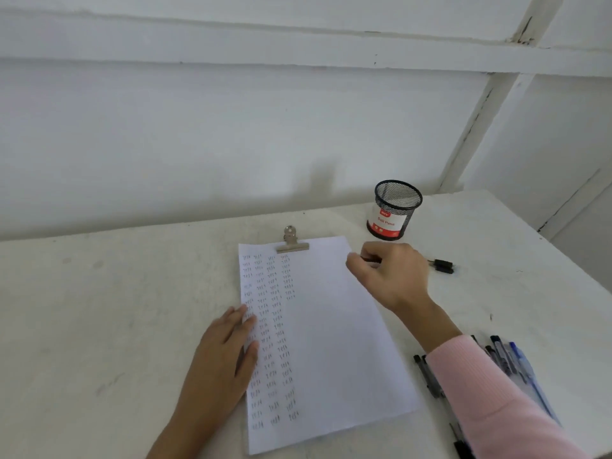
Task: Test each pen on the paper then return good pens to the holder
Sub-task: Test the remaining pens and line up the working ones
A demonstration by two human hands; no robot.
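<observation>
My right hand (392,276) fingers pinch a pen (370,259), likely light and slick, at two o'clock; left hand (225,352) lies flat on the paper (331,342).

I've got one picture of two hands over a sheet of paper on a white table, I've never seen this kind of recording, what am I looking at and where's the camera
There is no machine here: a person works with bare hands, and the single picture comes from a camera worn on the head, looking down. The left hand lies flat on the edge of the paper, which holds rows of small pen marks under a metal clip. The right hand is curled near the paper's top corner; something dark shows within it, perhaps a pen, but I cannot tell. Behind stands a black mesh holder; loose pens lie on the table by the pink sleeve.
</observation>
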